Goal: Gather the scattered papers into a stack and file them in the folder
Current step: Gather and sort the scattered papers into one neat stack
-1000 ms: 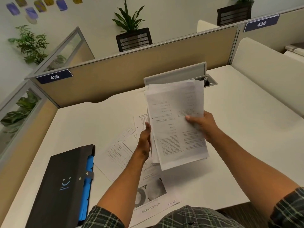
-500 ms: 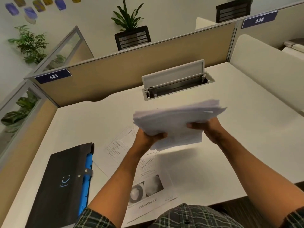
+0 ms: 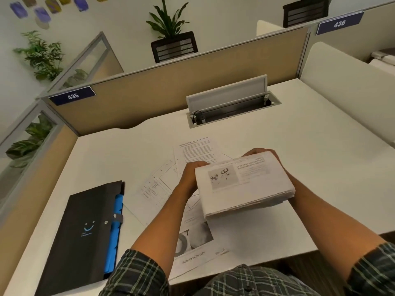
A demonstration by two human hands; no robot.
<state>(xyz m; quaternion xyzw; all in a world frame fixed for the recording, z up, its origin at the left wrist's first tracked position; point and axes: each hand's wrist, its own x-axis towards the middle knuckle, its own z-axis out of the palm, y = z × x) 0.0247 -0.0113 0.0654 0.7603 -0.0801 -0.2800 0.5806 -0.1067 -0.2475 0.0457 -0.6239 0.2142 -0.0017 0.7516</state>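
Both hands, left hand (image 3: 190, 178) and right hand (image 3: 277, 165), clasp one paper stack (image 3: 243, 184); three or so loose sheets (image 3: 194, 152) lie at its nine o'clock; one black folder (image 3: 85, 231) farther out.

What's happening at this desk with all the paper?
A person is tidying up loose papers. Both hands, left hand and right hand, hold a thick stack of papers flat above the white desk. Several loose sheets still lie on the desk under and beside the left arm. The black folder with blue dividers lies closed to the left, not yet touched.
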